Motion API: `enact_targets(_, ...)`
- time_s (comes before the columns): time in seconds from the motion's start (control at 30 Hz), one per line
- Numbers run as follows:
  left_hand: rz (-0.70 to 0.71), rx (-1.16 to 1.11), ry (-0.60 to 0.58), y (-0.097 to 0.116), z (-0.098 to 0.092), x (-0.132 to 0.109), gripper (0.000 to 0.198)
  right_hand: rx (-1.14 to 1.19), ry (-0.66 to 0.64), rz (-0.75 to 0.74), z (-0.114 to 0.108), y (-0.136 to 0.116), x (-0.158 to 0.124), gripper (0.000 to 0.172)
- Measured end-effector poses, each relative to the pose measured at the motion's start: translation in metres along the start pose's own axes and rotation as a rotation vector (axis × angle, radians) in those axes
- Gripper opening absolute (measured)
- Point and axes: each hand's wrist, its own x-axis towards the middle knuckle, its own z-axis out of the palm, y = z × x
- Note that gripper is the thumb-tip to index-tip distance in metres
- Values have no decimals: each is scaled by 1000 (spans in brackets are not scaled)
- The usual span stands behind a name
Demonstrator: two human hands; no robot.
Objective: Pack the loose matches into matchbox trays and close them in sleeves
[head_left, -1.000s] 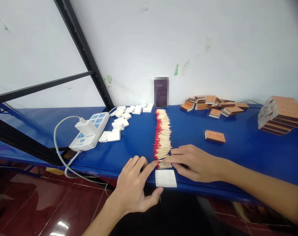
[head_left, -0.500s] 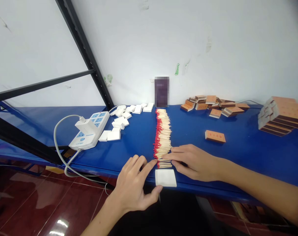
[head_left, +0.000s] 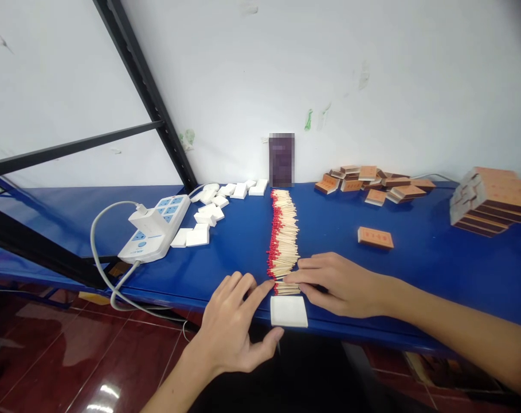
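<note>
A long row of red-headed matches (head_left: 285, 229) lies on the blue shelf top (head_left: 234, 252), heads to the left. At its near end a small bundle of matches (head_left: 288, 288) lies slightly apart. My left hand (head_left: 234, 324) has its fingers spread, the index fingertip at the match heads and the thumb beside a white matchbox tray (head_left: 288, 311). From the right, my right hand (head_left: 335, 284) rests its index fingertip across the matches at the gap, its thumb close to the bare stick ends. Neither hand's fingers are closed around anything.
White matchbox trays (head_left: 198, 236) lie at the left, near a power strip (head_left: 155, 229) with a looping cable. Orange matchbox sleeves (head_left: 367, 174) are heaped by the wall. One matchbox sleeve (head_left: 375, 238) lies alone, and a stacked block of matchboxes (head_left: 492, 201) stands far right.
My right index fingertip has slid slightly toward me. The nearest matches now sit closer together, with a gap between them and the long row. My left hand has barely moved.
</note>
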Motion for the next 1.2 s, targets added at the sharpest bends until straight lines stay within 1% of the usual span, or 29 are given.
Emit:
enact_targets(0.17, -7, 8, 6, 1, -2, 1, 51, 109, 14, 12, -3, -1, 1, 30)
enact_targets(0.53, -67, 12, 3, -1, 3, -1, 53, 38, 13, 24, 1, 0, 0, 31)
enact_targets(0.77, -92, 42, -15, 1, 4, -1, 51, 59, 38, 42, 2, 0, 1, 32)
enact_targets(0.97, -88, 50, -35, 0, 3, -2, 55, 52, 49, 44, 3, 0, 0, 32)
enact_targets(1.2, -59, 45, -37, -1, 1, 0, 56, 44, 29, 44, 2, 0, 1, 30)
